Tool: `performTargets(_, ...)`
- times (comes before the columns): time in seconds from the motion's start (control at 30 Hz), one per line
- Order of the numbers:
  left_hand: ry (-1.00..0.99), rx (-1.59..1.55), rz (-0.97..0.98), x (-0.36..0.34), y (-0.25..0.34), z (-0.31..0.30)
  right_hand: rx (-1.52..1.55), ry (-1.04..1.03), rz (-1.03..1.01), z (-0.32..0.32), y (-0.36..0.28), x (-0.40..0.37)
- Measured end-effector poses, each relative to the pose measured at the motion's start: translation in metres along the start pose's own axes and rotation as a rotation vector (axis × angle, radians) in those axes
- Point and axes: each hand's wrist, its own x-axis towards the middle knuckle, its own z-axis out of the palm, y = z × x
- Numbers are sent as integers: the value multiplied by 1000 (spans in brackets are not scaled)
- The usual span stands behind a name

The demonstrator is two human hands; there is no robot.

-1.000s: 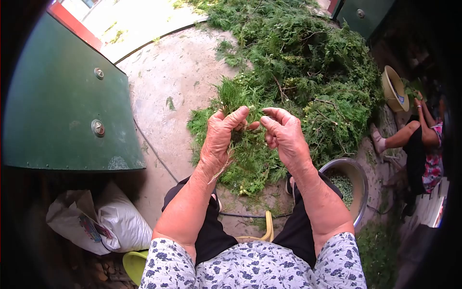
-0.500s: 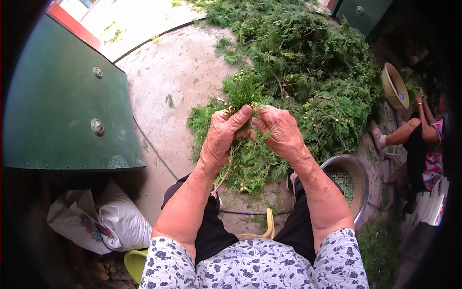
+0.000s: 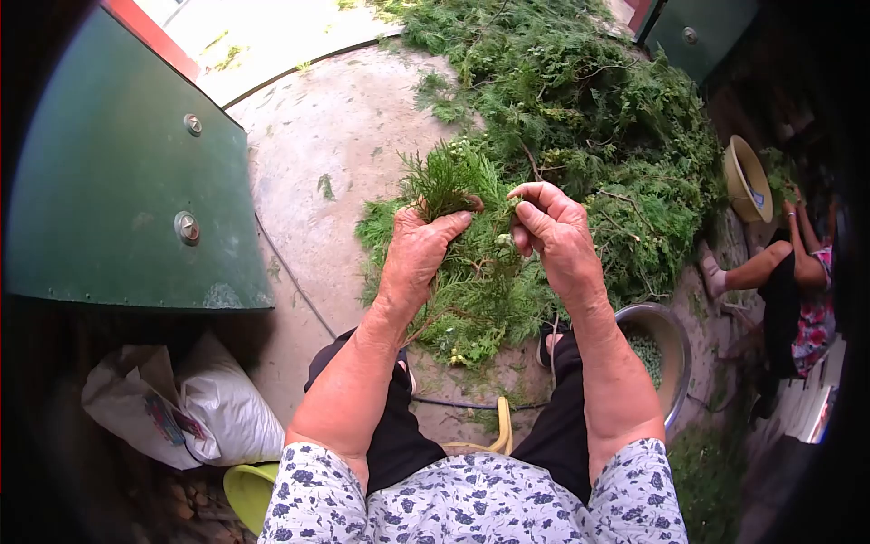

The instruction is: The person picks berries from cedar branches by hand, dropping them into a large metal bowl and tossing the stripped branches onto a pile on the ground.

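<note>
My left hand (image 3: 419, 249) is closed around a leafy green conifer sprig (image 3: 437, 181), its fronds standing up above the thumb. Just to the right, my right hand (image 3: 560, 234) pinches a small green cone (image 3: 515, 203) between thumb and forefinger. A pale cone (image 3: 504, 240) shows on the greenery below those fingertips. Beneath both hands lie cut conifer branches (image 3: 480, 317), reaching to my feet. By my right forearm stands a metal basin (image 3: 681, 367) with many small pale green cones (image 3: 646, 355) in it.
A big heap of branches (image 3: 616, 118) covers the floor ahead and right. To the left are a green metal door (image 3: 118, 199), white sacks (image 3: 227, 399) and a lime-green basin (image 3: 246, 494). On the right, another person (image 3: 802, 272) sits near a beige basin (image 3: 745, 177).
My hands have moved apart: the right has drawn away from the sprig to the right and turned, pinching a small green cone. My left hand still grips the sprig, now tilted leftward.
</note>
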Motion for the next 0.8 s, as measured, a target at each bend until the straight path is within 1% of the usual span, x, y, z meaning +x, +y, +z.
performTargets(0.03, -69, 39, -20, 0, 0, 0, -1, -5, 0, 1, 0, 0)
performTargets(0.1, -87, 38, -43, -2, 1, 2, 65, -20, 8, 4, 0, -3)
performTargets(0.2, -164, 216, 90, -2, -4, 3, 98, -26, 31, 7, -1, -5)
performTargets(0.33, -182, 231, 153, -4, -3, 8, 45, -25, 26, 8, -2, -7)
performTargets(0.4, -180, 283, 216, -4, -3, 8, 52, -15, 22, 10, -2, -6)
performTargets(0.53, -150, 346, 174, -7, 3, 12, 10, 0, -33, 18, -3, -8)
performTargets(0.6, -197, 353, 159, -7, 3, 12, -133, 37, -39, 20, -3, -9)
performTargets(0.63, -199, 354, 157, -7, 0, 11, -131, 39, -38, 19, -2, -10)
performTargets(0.7, -160, 508, 184, -5, -8, 8, -157, 34, 7, 18, 0, -11)
performTargets(0.73, -162, 508, 183, -5, -10, 8, -157, 36, 7, 17, 1, -11)
performTargets(0.8, -192, 405, 234, -5, -12, 9, 64, 36, 120, 12, 3, -9)
